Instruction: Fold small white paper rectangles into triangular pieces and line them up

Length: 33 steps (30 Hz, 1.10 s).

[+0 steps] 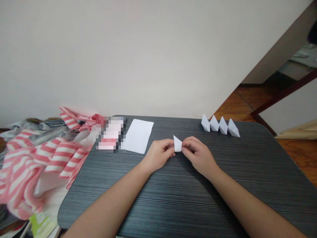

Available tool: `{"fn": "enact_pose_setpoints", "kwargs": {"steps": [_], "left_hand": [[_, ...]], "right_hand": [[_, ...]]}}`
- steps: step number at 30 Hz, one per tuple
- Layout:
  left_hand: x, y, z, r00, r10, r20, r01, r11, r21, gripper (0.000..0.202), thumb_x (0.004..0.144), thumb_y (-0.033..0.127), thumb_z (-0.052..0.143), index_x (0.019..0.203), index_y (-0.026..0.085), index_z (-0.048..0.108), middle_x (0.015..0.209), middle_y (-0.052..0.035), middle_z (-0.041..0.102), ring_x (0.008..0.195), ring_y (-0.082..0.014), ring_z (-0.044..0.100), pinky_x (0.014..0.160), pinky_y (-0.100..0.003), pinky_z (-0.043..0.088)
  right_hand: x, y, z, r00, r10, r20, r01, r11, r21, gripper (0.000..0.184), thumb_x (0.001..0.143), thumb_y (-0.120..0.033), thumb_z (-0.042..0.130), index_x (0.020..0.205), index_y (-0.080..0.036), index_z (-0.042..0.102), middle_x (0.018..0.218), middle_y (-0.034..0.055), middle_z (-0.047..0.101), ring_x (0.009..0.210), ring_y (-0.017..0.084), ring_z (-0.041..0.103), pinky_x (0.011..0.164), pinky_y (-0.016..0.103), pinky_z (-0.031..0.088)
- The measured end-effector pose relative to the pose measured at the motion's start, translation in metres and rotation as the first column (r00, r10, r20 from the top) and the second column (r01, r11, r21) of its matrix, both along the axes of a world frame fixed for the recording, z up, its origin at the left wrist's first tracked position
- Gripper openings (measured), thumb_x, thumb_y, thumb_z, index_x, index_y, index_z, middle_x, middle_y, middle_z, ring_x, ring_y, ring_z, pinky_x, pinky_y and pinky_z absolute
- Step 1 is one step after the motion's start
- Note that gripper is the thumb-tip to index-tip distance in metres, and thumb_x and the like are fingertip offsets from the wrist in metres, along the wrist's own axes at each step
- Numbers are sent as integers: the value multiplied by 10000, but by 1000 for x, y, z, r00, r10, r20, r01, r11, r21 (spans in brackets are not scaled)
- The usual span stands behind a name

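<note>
Between my left hand (159, 154) and my right hand (198, 157), both pinching it at the fingertips, stands a small folded piece of white paper (177, 144) with a pointed top. Both hands rest over the dark grey wood-grain table (198, 201). Farther back to the right, several folded white paper boats (220, 126) stand in a row near the table's far edge. A flat rectangular sheet of white paper (138, 136) lies to the left of my left hand, not touching it.
Next to the sheet, a pixelated, blurred object (110, 135) lies at the table's far left corner. A heap of pink-and-white striped cloth (49, 158) spills beside the table's left edge. A white wall (123, 59) rises behind the table, and a wooden floor (250, 102) shows at right.
</note>
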<state>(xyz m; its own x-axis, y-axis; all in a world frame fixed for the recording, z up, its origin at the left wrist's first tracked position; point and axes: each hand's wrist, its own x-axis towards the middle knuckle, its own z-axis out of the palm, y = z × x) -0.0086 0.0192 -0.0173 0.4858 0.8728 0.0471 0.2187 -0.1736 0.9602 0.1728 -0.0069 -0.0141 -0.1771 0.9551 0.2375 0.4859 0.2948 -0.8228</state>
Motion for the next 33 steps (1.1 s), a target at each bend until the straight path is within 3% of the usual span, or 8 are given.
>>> {"fn": "enact_pose_setpoints", "kwargs": {"steps": [16, 23, 29, 33], "left_hand": [[0, 2, 5, 996, -36, 85, 43, 996, -78, 194, 821, 177, 511, 969, 159, 636, 739, -13, 632, 612, -96, 572, 609, -213, 473], [0, 3, -3, 998, 23, 58, -21, 999, -38, 131, 816, 154, 506, 919, 170, 585, 712, 10, 604, 561, -77, 544, 554, -190, 425], [-1, 2, 1, 996, 61, -58, -56, 994, 98, 175, 886, 186, 413, 921, 177, 585, 651, 15, 559, 582, -92, 535, 580, -206, 428], [-2, 2, 8, 990, 55, -131, -12, 950, 311, 220, 911, 190, 388, 912, 174, 608, 816, -30, 613, 735, -119, 564, 694, -245, 452]], "right_hand": [[2, 0, -2, 999, 32, -40, -32, 999, 14, 103, 826, -142, 540, 879, -192, 614, 973, 51, 557, 641, 118, 501, 561, 257, 417], [5, 0, -3, 997, -9, -79, 13, 999, 52, 59, 848, -185, 532, 848, -199, 589, 928, 51, 571, 708, 146, 535, 588, 268, 430], [13, 3, -12, 971, -158, -181, 159, 987, -10, 129, 882, -250, 509, 999, -215, 550, 813, 30, 581, 694, 159, 554, 649, 301, 458], [17, 3, -8, 982, -135, -133, 143, 988, 55, 214, 906, -240, 468, 1108, -222, 535, 851, 39, 581, 709, 157, 551, 655, 306, 458]]}}
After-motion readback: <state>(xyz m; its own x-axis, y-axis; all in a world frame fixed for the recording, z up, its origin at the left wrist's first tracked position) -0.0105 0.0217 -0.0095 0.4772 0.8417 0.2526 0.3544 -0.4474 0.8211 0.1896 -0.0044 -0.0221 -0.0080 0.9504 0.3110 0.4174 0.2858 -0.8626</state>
